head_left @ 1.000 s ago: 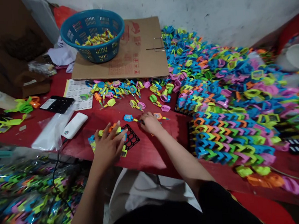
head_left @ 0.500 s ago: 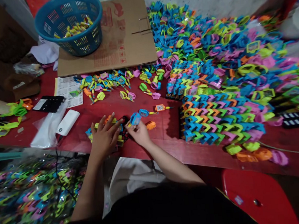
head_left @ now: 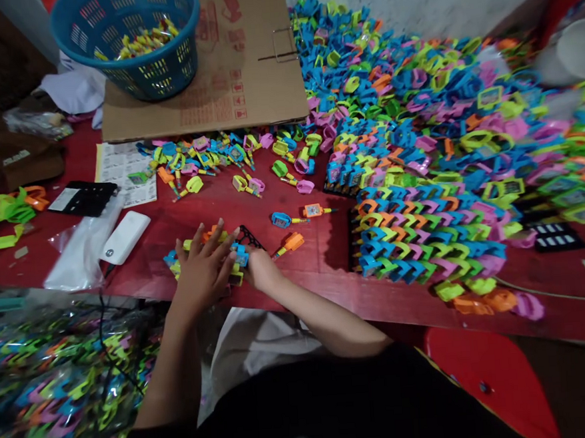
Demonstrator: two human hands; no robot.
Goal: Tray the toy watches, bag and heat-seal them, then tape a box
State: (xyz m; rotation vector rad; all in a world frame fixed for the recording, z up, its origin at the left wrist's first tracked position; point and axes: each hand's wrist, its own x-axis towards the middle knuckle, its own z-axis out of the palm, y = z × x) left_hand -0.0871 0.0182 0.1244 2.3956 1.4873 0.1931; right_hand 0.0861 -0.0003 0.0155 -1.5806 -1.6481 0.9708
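Note:
My left hand (head_left: 203,273) lies with its fingers spread over a cluster of colourful toy watches set in a black perforated tray (head_left: 250,238). Close beside it, my right hand (head_left: 264,270) is closed at a blue toy watch (head_left: 240,254) at the tray's right part; its fingertips are mostly hidden. To the right on the table lie an orange toy watch (head_left: 293,241), a blue one (head_left: 281,220) with a yellow stick end, and another orange one (head_left: 314,210) with a picture on its face.
A packed block of toy watches (head_left: 424,236) stands right, before a large heap (head_left: 393,85). Behind are a cardboard sheet (head_left: 257,81) and a blue basket (head_left: 162,81) with small yellow pieces. A white power bank (head_left: 127,237) and plastic bag (head_left: 82,257) lie left.
My right hand has brought the blue toy watch left and down to the black tray. My left hand stays spread over the cluster. The view has shifted slightly.

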